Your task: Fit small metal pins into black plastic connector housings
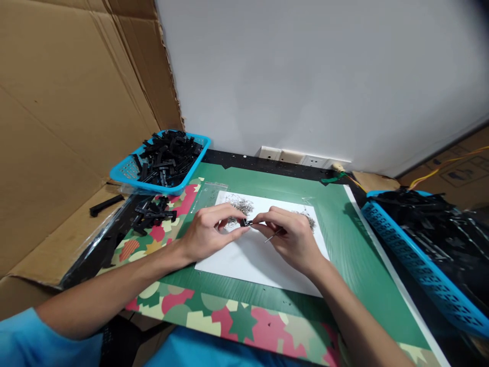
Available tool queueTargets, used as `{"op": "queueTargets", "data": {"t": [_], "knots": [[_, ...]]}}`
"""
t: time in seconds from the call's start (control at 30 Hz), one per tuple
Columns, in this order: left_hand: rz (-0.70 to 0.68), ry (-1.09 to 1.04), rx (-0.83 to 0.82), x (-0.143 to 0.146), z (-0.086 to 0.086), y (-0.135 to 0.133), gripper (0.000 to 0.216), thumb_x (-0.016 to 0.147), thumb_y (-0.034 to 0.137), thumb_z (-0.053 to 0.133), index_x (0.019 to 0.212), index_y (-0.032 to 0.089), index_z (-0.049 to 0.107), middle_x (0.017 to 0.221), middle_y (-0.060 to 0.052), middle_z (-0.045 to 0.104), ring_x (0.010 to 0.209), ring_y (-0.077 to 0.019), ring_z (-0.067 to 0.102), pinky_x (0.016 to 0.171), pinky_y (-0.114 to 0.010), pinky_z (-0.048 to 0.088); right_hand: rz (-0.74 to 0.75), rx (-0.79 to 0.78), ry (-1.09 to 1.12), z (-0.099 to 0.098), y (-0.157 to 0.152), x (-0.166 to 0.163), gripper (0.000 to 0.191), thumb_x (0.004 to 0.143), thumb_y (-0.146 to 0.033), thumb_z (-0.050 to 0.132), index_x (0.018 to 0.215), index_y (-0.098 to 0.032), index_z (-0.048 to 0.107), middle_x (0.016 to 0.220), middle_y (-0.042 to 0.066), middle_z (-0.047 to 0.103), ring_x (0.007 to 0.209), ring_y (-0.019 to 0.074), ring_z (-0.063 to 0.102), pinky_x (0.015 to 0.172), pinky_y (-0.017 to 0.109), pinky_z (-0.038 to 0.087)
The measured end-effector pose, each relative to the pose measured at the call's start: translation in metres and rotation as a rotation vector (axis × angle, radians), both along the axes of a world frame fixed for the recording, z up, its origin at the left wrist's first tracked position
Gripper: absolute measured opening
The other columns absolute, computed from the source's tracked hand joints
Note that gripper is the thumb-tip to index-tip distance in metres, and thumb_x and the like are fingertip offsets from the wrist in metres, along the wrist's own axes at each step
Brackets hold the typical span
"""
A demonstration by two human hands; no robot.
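My left hand (210, 229) pinches a small black plastic part (245, 223) over a white sheet (244, 257). Close against it, my right hand (292, 237) has its thumb and index finger closed at the part's right end; what those fingertips hold is too small to make out. A thin metal rod-like tool (273, 236) sticks out from under the right fingers, held in that hand. Behind the hands, a pile of tiny metal pieces (241, 205) lies on the sheet's left side. A second pile (310, 220) is partly hidden by my right hand.
A blue basket (198, 163) full of black plastic parts stands at the back left. Several loose black parts (153, 214) lie before it. Another blue basket (416, 255) with dark parts is at the right. Wall sockets (292, 157) line the back edge, and cardboard (69, 102) rises at left.
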State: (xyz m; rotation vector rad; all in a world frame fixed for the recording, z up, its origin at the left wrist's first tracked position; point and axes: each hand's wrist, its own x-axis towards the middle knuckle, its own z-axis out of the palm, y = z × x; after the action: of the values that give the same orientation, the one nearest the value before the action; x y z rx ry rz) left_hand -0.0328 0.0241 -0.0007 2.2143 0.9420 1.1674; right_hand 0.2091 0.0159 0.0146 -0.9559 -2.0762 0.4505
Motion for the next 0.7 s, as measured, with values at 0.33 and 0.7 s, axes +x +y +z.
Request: {"op": "queueTargets", "data": {"t": [0.33, 0.7], "knots": [[0.005, 0.196, -0.023, 0.004, -0.013, -0.008, 0.022, 0.097, 0.037, 0.075, 0.108, 0.021, 0.084, 0.09, -0.007, 0.08, 0.07, -0.0175, 0.068, 0.064, -0.03, 0.049, -0.025, -0.112, -0.087, 0.011, 0.004, 0.019, 0.029, 0.11, -0.02, 0.048, 0.13, -0.023, 0.069, 0.098, 0.006, 0.063, 0.079, 0.017, 0.06, 0.069, 0.03, 0.049], [-0.017, 0.308, 0.038, 0.002, -0.019, -0.008, 0.017, 0.097, 0.031, 0.075, 0.106, 0.022, 0.085, 0.086, -0.005, 0.079, 0.073, -0.0194, 0.071, 0.063, -0.03, 0.048, -0.158, 0.157, 0.026, -0.007, 0.0, 0.01, 0.01, 0.101, -0.019, 0.07, 0.103, -0.023, 0.078, 0.091, 0.005, 0.08, 0.077, 0.0182, 0.074, 0.069, 0.03, 0.057]]}}
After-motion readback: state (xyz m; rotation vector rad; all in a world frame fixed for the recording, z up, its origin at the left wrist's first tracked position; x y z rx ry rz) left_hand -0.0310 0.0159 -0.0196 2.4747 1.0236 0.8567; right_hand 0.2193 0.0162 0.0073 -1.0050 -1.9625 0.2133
